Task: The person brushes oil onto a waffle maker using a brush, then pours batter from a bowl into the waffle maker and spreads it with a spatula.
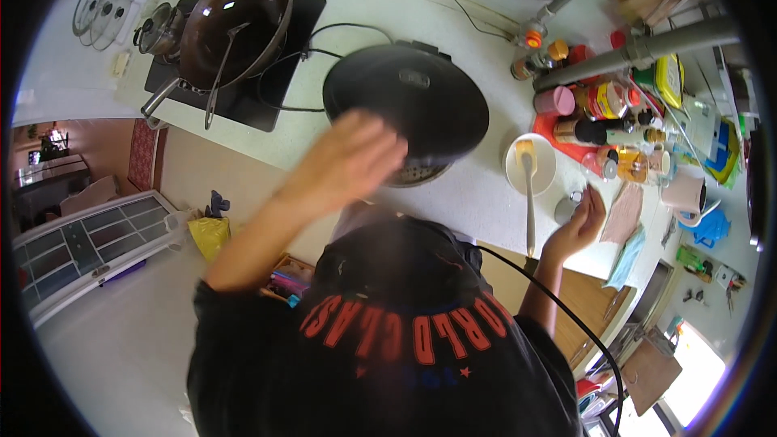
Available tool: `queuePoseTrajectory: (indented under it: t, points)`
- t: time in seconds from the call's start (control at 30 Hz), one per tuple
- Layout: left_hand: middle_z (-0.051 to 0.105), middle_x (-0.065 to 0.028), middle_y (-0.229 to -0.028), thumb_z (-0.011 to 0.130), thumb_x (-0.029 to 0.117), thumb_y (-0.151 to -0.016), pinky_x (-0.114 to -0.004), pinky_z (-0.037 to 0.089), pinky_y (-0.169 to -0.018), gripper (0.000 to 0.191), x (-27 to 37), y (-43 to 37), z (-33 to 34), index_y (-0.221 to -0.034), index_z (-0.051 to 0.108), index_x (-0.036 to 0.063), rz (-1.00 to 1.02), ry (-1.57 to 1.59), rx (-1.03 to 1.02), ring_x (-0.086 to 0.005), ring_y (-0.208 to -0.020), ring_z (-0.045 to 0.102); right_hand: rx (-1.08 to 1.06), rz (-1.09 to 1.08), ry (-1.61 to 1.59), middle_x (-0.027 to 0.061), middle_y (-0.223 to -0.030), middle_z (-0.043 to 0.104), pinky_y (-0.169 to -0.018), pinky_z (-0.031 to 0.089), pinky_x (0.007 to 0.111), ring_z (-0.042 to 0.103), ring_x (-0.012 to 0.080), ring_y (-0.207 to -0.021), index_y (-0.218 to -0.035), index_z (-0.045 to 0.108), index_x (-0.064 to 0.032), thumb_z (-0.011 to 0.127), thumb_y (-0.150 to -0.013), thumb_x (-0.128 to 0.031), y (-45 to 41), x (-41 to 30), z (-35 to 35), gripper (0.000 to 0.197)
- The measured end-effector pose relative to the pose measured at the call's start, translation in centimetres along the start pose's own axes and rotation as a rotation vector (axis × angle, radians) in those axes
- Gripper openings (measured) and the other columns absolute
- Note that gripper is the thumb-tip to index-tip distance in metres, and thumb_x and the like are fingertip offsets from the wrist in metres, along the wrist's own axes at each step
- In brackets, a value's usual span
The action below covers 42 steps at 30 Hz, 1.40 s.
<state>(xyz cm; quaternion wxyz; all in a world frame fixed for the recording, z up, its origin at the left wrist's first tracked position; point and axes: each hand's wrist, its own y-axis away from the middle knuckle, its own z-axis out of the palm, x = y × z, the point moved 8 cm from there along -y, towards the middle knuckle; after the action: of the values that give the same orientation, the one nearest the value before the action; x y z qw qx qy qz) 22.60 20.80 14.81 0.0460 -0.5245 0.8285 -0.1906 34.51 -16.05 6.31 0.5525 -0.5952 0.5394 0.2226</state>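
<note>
A round black electric griddle lies on the counter before me, its cord running off to the left. A perforated metal rim shows below its near edge. Motion blurs my left hand, back upward, in front of the griddle's near left edge; its fingertips and any contact are unclear. On the right, my right hand is beside a small grey container, fingers extended; whether it touches or grips it cannot be told. Left of that hand is a white bowl with a silicone brush resting in it.
A dark wok with a metal spatula sits tilted on the black cooktop, beside a glass-lidded pot. Bottles and jars, including a sauce bottle, crowd the right side. A black cable runs past my right arm.
</note>
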Motion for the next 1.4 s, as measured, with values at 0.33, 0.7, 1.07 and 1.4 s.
queuePoseTrajectory:
  t: [0.33,0.7,1.07,1.4]
  points:
    - [0.064,-0.0062,-0.101,0.071,0.013,-0.077,-0.037,0.049,-0.092,0.021,2.4,7.8,5.6,-0.096,0.067,0.0041,-0.241,0.188,-0.053,-0.0231,-0.097,0.061,-1.241,-0.628,-0.188,0.0104,-0.094,0.066,-0.075,0.051,0.033,0.062,0.0245,-0.081,-0.107,0.068,-0.0042,0.063,-0.091,-0.003,0.6,-16.8,40.6,0.017]
    - [0.064,-0.0052,-0.101,0.069,0.012,-0.074,-0.033,0.050,-0.086,0.018,1.6,9.5,4.6,-0.091,0.069,0.0046,-0.389,0.200,0.136,-0.0216,-0.098,0.061,-1.648,-1.154,0.237,0.0119,-0.125,0.057,-0.095,0.050,0.043,0.056,0.0323,-0.117,-0.125,0.059,-0.0078,0.050,-0.086,0.006,17.9,-9.5,63.2,0.042]
    - [0.064,-0.0047,-0.100,0.070,0.011,-0.076,-0.032,0.051,-0.086,0.020,1.5,8.9,6.0,-0.096,0.069,0.0047,-0.308,0.306,0.046,-0.0211,-0.097,0.061,-1.405,-1.450,0.133,0.0043,-0.103,0.066,-0.087,0.045,0.036,0.053,0.0243,-0.112,-0.099,0.068,-0.0109,0.068,-0.086,-0.021,15.0,-13.0,58.9,0.016]
    - [0.063,-0.0058,-0.101,0.073,0.013,-0.075,-0.035,0.050,-0.088,0.025,1.3,8.6,5.8,-0.098,0.068,0.0039,-0.258,0.369,0.028,-0.0232,-0.099,0.061,-0.834,0.513,-0.573,0.0008,-0.071,0.047,-0.059,0.051,0.034,0.043,0.0123,-0.055,-0.098,0.058,-0.0013,0.052,-0.101,-0.032,-9.1,-10.1,51.6,0.032]
